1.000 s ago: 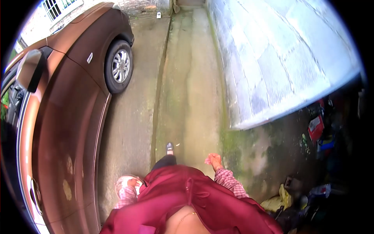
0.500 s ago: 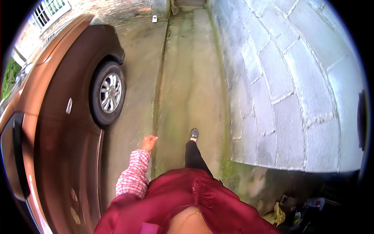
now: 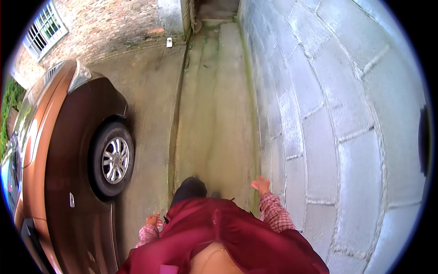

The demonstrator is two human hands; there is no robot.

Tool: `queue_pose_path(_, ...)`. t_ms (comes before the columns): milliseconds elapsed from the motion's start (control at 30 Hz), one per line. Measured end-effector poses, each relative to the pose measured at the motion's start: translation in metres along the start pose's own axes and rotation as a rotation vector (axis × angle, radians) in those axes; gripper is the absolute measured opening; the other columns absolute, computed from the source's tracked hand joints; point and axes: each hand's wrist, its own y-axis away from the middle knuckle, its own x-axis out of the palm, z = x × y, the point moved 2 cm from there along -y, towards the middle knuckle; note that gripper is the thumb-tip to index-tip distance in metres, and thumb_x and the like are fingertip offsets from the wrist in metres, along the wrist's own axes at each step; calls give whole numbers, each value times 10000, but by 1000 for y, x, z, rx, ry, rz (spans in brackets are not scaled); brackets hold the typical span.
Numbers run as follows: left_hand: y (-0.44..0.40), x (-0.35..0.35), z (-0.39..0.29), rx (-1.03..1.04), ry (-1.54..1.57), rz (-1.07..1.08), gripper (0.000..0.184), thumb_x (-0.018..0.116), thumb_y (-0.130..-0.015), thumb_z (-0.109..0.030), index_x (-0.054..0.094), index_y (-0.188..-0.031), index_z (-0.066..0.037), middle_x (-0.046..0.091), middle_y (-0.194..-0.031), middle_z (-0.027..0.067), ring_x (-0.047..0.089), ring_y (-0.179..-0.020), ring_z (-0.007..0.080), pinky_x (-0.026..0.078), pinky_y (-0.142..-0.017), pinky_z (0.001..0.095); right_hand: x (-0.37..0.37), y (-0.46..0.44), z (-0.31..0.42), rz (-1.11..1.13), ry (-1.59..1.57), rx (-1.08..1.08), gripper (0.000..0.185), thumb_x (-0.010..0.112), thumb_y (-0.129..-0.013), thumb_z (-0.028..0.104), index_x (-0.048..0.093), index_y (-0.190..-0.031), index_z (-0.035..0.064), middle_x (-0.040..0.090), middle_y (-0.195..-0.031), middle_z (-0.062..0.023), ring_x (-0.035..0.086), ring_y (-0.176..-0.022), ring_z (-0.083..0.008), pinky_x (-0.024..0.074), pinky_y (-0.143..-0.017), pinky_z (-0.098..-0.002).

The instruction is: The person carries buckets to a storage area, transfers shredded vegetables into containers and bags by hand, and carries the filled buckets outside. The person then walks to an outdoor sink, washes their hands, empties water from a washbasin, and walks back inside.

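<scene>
Low at the left, beside the dark red top (image 3: 200, 223), my left hand (image 3: 153, 219) is small and partly hidden, and its finger pose is unclear. My right hand (image 3: 261, 184) is out in front on the right, near the foot of the grey block wall (image 3: 319, 137), with its fingers curled; whether anything is inside them is too small to make out. Both forearms wear checked sleeves. A dark-clothed knee (image 3: 189, 189) shows ahead of the top.
A brown car (image 3: 68, 150) with its front wheel (image 3: 115, 160) stands along the left. The concrete path (image 3: 214, 114) has a raised edge on its left. Ahead are a brick wall (image 3: 114, 23), a barred window (image 3: 45, 29) and a small white object (image 3: 169, 42).
The view has advanced along the path, and the car has slid back and down. My left hand has swung back low, while my right hand has come into view in front.
</scene>
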Motion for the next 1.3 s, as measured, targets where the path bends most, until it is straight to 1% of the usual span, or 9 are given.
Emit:
queue_pose_path(167,-46,19,-110,-9,-50,14,363,635,-740,-326,569,-887,0,602,-634,141,562,-450,210,422,-385,317,101,-85,205,135,-383,4,238,496,-849,170,569,-913,-47,616,-691,-152,608,-557,-173,494,-515,-231)
queue_pose_path(433,-295,54,-346,98,177,229,224,527,-773,-205,603,-675,-19,583,-583,107,540,-439,192,421,-376,315,154,-218,239,139,-75,45,184,499,-820,135,572,-819,-33,604,-659,-147,600,-537,-191,503,-474,-279)
queue_pose_path(600,-317,141,-613,862,-891,-141,315,519,-728,-307,641,-737,-17,604,-781,207,588,-788,357,466,-716,431,116,-263,219,26,-318,109,203,488,-826,184,581,-831,3,599,-652,-144,604,-563,-212,516,-518,-344)
queue_pose_path(667,-228,184,-731,955,-775,-75,335,522,-752,-375,654,-763,-66,606,-780,188,599,-741,340,482,-658,411,107,-252,273,39,1270,-373,226,527,-740,230,632,-633,62,611,-650,-157,603,-561,-276,454,-483,-386)
queue_pose_path(700,-223,212,-772,1070,-775,-53,343,545,-752,-385,648,-739,-58,608,-739,179,604,-698,325,476,-613,396,105,-260,269,30,1135,-252,218,532,-722,246,638,-640,73,609,-665,-159,602,-585,-293,453,-498,-403)
queue_pose_path(1000,-273,356,-934,1045,-320,296,304,629,-714,-336,628,-726,-32,566,-575,127,553,-519,210,446,-544,332,73,-445,289,34,928,-60,192,550,-676,272,626,-608,110,604,-656,-127,594,-612,-306,442,-511,-418)
queue_pose_path(1133,-281,308,-938,236,-277,124,259,591,-759,-267,620,-686,-20,560,-544,69,516,-412,143,394,-358,281,55,-580,357,27,1107,-345,181,558,-655,284,620,-594,126,602,-652,-112,590,-624,-311,438,-517,-424)
queue_pose_path(1200,-306,285,-921,171,-39,75,279,576,-770,-258,606,-714,14,560,-535,99,513,-377,166,392,-330,289,37,-625,486,19,1139,-604,176,554,-658,277,595,-576,127,584,-617,-103,579,-582,-284,422,-494,-423)
queue_pose_path(1300,-304,270,-924,-33,-69,44,278,564,-775,-288,585,-846,-21,587,-588,114,539,-401,195,396,-338,317,39,-731,562,-3,463,-198,172,547,-689,232,581,-589,96,575,-592,-76,565,-541,-225,426,-476,-372)
